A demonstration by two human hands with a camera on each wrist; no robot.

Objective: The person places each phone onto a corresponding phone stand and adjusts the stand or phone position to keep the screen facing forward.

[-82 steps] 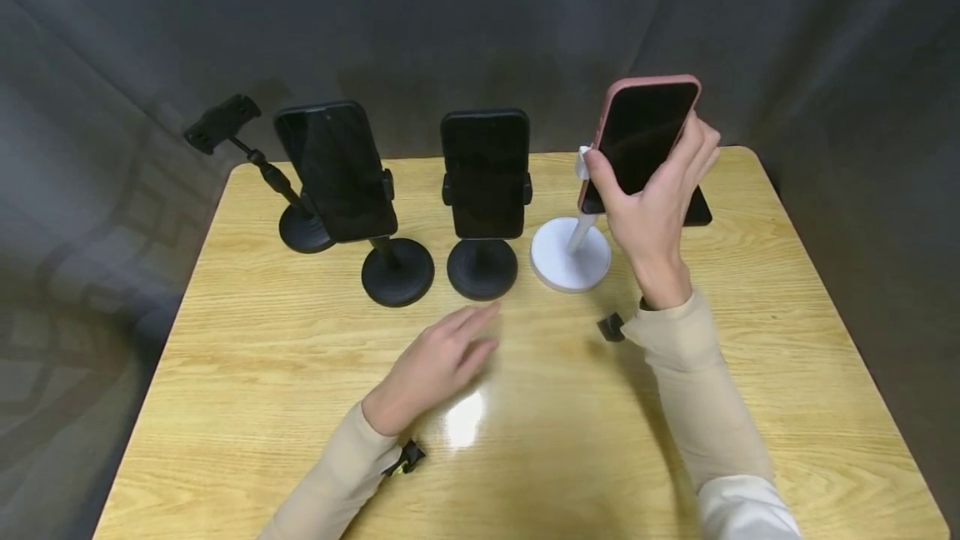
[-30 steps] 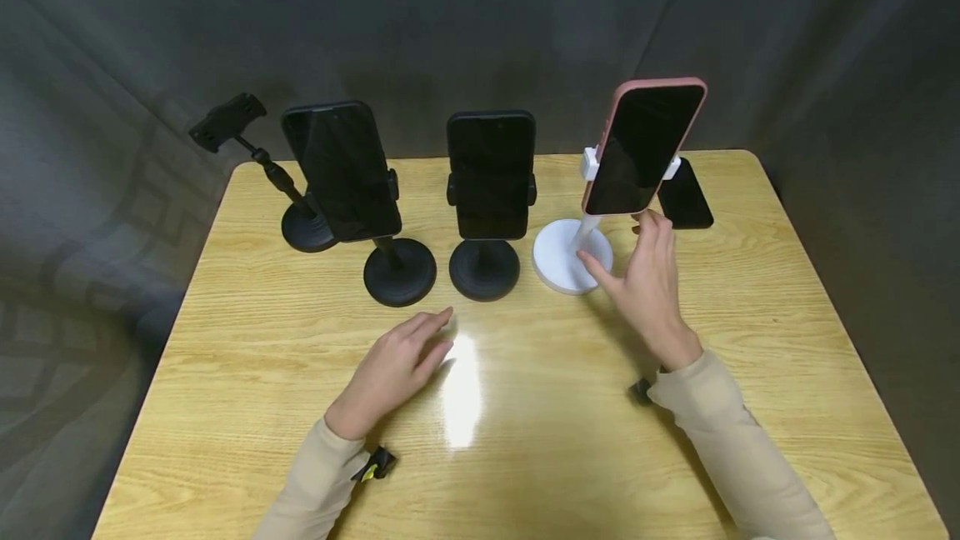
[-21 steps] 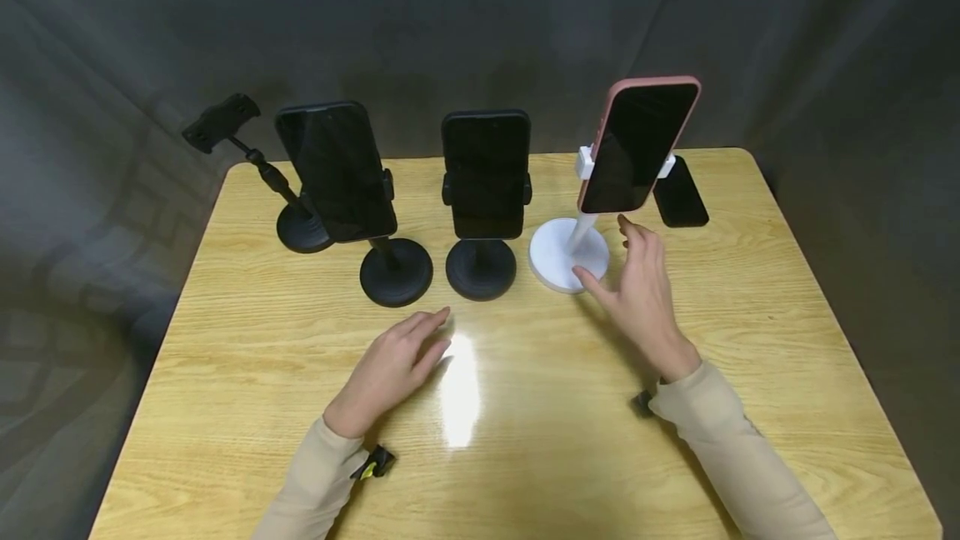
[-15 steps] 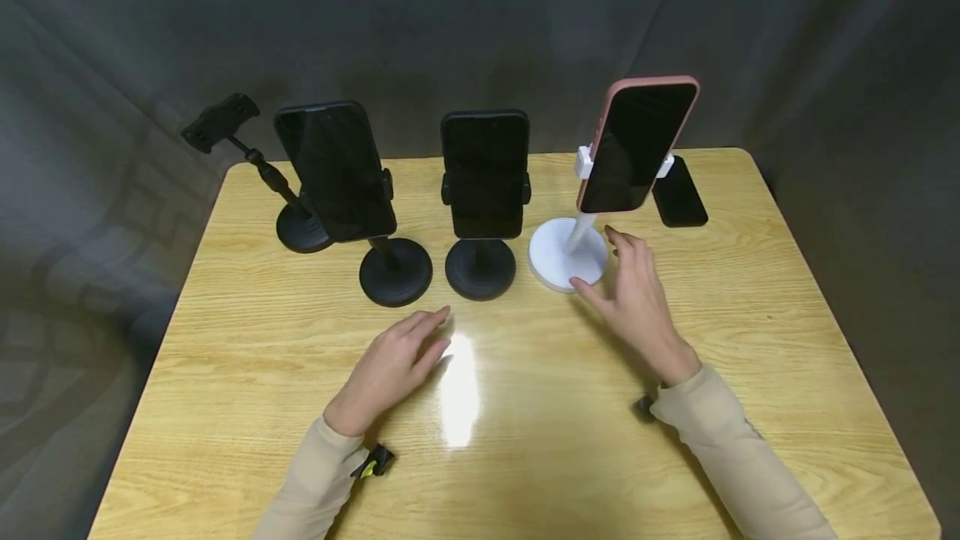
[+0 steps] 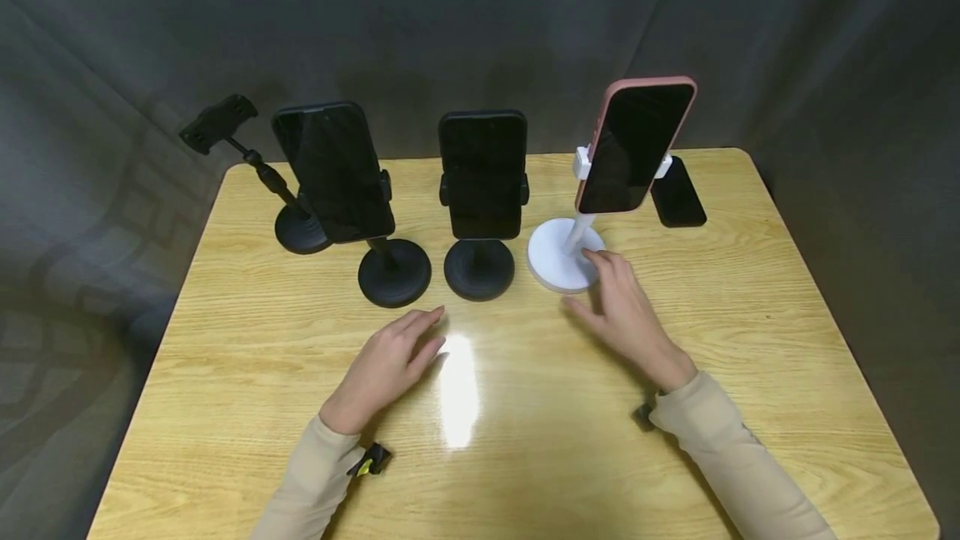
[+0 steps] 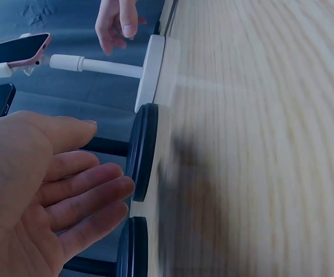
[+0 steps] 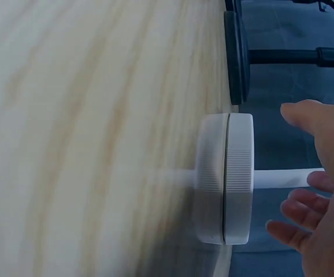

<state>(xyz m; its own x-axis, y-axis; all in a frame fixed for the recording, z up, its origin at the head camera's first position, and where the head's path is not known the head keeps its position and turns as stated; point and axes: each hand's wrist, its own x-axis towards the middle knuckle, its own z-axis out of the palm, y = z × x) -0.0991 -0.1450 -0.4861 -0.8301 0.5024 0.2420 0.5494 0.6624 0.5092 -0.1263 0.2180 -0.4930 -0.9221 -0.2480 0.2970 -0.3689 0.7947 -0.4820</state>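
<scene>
A phone in a pink case [image 5: 637, 144] stands upright, slightly tilted, in the clamp of a white phone stand [image 5: 551, 252]. Beside that stand's round base hovers my right hand [image 5: 626, 315], fingers relaxed and holding nothing; the right wrist view shows a gap between the fingers and the base [image 7: 239, 179]. My left hand [image 5: 386, 369] is over the table in front of two black phone stands, its fingers loosely extended and nothing in them. Those stands carry a black phone [image 5: 333, 173] at left and another black phone [image 5: 483, 175] in the middle.
A black stand with a bare clamp [image 5: 219, 123] is at the far left. One more black phone [image 5: 678, 194] lies flat behind the white stand, to its right. Dark curtains [image 5: 465, 32] surround the wooden table [image 5: 525, 440].
My right hand has let go of the pink-cased phone, which stays in the white clamp, and has come down and back toward the front. My left hand has drawn back leftward.
</scene>
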